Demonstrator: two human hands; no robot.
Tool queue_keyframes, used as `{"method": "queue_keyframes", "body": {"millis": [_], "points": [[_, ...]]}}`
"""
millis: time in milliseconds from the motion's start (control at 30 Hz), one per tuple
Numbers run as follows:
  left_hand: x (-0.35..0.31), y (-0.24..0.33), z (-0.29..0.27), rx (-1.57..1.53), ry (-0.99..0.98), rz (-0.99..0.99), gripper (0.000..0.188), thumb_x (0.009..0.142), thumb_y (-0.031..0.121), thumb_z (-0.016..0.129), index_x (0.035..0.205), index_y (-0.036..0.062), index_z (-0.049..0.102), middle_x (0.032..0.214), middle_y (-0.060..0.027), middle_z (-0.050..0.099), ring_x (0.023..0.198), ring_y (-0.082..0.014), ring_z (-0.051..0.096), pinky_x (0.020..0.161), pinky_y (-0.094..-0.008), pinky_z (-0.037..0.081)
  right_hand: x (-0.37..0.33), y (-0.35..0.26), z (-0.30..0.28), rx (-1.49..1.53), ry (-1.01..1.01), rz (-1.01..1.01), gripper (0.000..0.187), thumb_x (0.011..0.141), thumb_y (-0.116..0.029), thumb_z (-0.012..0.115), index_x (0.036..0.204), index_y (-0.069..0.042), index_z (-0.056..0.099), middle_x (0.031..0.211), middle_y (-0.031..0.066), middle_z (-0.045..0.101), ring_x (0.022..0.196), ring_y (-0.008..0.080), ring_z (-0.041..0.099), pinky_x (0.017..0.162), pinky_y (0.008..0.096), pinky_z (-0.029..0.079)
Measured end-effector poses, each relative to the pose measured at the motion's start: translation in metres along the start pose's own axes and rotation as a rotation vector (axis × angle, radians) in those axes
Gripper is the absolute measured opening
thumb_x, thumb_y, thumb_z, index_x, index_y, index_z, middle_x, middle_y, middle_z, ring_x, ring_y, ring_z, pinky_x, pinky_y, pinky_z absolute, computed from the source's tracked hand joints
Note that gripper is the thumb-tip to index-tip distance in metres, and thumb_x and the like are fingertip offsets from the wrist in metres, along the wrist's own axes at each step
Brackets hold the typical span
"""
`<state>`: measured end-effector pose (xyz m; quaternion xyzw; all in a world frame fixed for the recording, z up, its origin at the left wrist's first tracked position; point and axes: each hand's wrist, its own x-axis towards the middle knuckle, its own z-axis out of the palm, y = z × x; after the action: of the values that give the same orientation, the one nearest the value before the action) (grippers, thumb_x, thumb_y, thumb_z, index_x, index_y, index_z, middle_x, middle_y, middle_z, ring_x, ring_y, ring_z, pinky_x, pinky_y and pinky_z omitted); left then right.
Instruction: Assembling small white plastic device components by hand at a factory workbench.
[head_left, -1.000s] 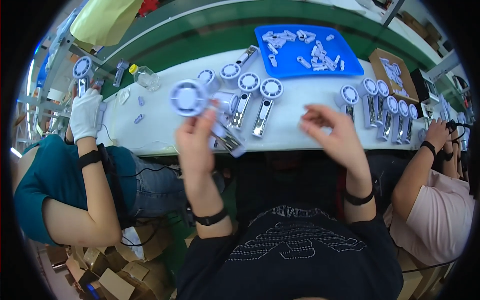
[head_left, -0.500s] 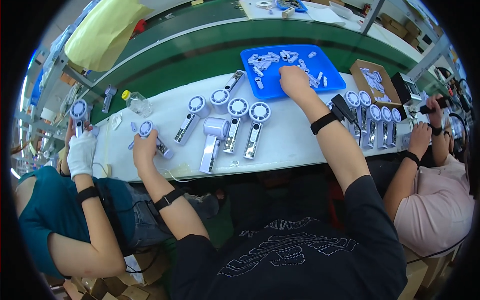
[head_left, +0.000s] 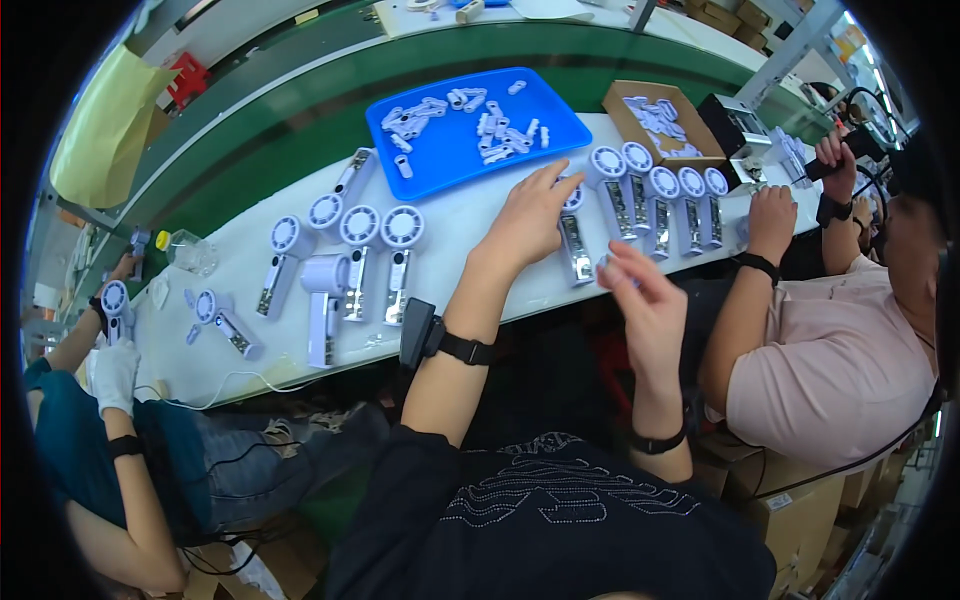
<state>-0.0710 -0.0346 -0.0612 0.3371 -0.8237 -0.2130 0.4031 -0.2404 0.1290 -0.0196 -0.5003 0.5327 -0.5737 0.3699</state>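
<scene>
My left hand (head_left: 525, 220) reaches to the right, fingers stretched out at the head of a pale lilac handheld fan (head_left: 577, 250). The hand partly hides this fan's head; its handle lies bare, with the inner parts showing. Closer to me, my right hand (head_left: 648, 300) is raised over the table's front edge. Its thumb and fingertips pinch a small pale lilac piece (head_left: 603, 264), mostly covered. Behind my hands stands a blue tray (head_left: 440, 182) with several small lilac parts (head_left: 500, 135) in it.
Several fans (head_left: 662, 185) stand in a row beside a cardboard box (head_left: 622, 130) of lilac parts. More fans (head_left: 360, 228) lie left of my hands, plus one fan (head_left: 227, 322) farther left. A clear bottle (head_left: 190, 252) lies there too. Co-workers sit on both sides.
The view has swung right. My left hand has let go of the far-left fan and moved right. My right hand has left the tray and drawn back toward me, holding a small piece.
</scene>
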Motion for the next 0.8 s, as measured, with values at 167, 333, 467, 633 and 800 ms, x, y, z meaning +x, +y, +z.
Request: {"method": "queue_keyframes", "body": {"millis": [167,333,467,633,800], "points": [[0.001,-0.009,-0.008,0.037,-0.105,-0.03,0.063,0.076,-0.005,0.079,0.138,0.0038,0.069,0.138,-0.0173,0.067,0.13,-0.0381,0.065,0.113,-0.045,0.053,-0.024,0.006,0.004,0.142,-0.004,-0.033,0.027,0.106,0.004,0.069,0.133,0.009,0.071,0.11,0.0084,0.073,0.113,0.0171,0.073,0.097,0.0305,0.059],[-0.055,0.043,-0.075,0.127,-0.107,-0.359,0.059,0.075,0.008,0.09,0.131,0.0054,0.072,0.127,-0.0155,0.069,0.12,-0.0378,0.067,0.101,-0.0467,0.057,-0.01,0.012,0.011,0.046,-0.007,0.045,0.019,0.104,0.003,0.073,0.122,0.007,0.075,0.106,0.0084,0.077,0.115,0.0187,0.073,0.096,0.0319,0.059],[-0.098,0.057,-0.081,0.323,0.013,-0.424,0.062,0.076,0.015,0.094,0.132,0.0034,0.071,0.133,-0.0139,0.068,0.122,-0.0366,0.068,0.103,-0.0436,0.056,0.011,0.019,0.034,-0.29,-0.127,-0.191,0.017,0.1,-0.002,0.078,0.116,0.003,0.078,0.106,0.01,0.078,0.112,0.0225,0.074,0.091,0.0342,0.059],[-0.095,0.063,-0.079,0.492,0.12,-0.102,0.055,0.079,0.016,0.092,0.128,0.0034,0.072,0.133,-0.0131,0.071,0.126,-0.0345,0.068,0.104,-0.0449,0.056,0.033,0.041,0.052,-0.571,-0.151,-0.632,0.019,0.095,-0.009,0.083,0.111,-0.001,0.08,0.108,0.0122,0.077,0.102,0.0286,0.072,0.086,0.0376,0.058],[-0.086,0.038,-0.08,0.255,-0.03,0.057,0.037,0.085,0.011,0.087,0.12,0.0035,0.076,0.126,-0.0117,0.075,0.126,-0.0342,0.069,0.107,-0.0476,0.054,0.037,0.043,0.053,-0.562,-0.2,-0.478,0.019,0.096,-0.01,0.082,0.112,0.001,0.079,0.11,0.0115,0.077,0.103,0.0285,0.072,0.085,0.0363,0.058]]}}
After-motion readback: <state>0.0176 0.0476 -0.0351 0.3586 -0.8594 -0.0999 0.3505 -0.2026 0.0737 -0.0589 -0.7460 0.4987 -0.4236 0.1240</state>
